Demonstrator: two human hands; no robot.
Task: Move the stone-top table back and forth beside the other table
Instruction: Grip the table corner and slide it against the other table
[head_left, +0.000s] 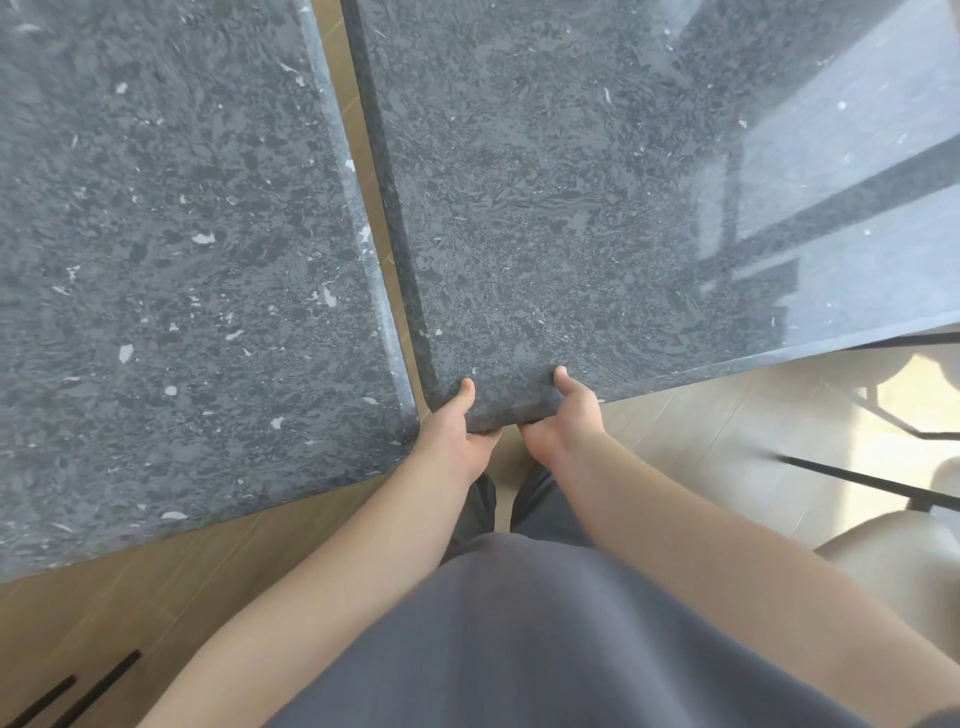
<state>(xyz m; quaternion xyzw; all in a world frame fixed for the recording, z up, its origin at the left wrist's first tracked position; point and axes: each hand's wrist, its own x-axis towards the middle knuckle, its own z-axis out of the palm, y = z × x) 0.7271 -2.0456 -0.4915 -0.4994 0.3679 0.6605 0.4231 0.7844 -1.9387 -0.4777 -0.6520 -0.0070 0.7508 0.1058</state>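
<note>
Two grey speckled stone-top tables stand side by side with a narrow gap of wood floor between them. The stone-top table on the right fills the upper middle and right of the head view. My left hand grips its near edge close to the left corner, thumb on top and fingers curled under. A little to the right, my right hand grips the same edge the same way. The other table lies to the left, its near corner reaching closer to me.
Wood floor shows below the left table and in the gap. Thin black table legs and a pale chair seat stand at the right. Black bars lie at the bottom left. My grey clothing fills the bottom centre.
</note>
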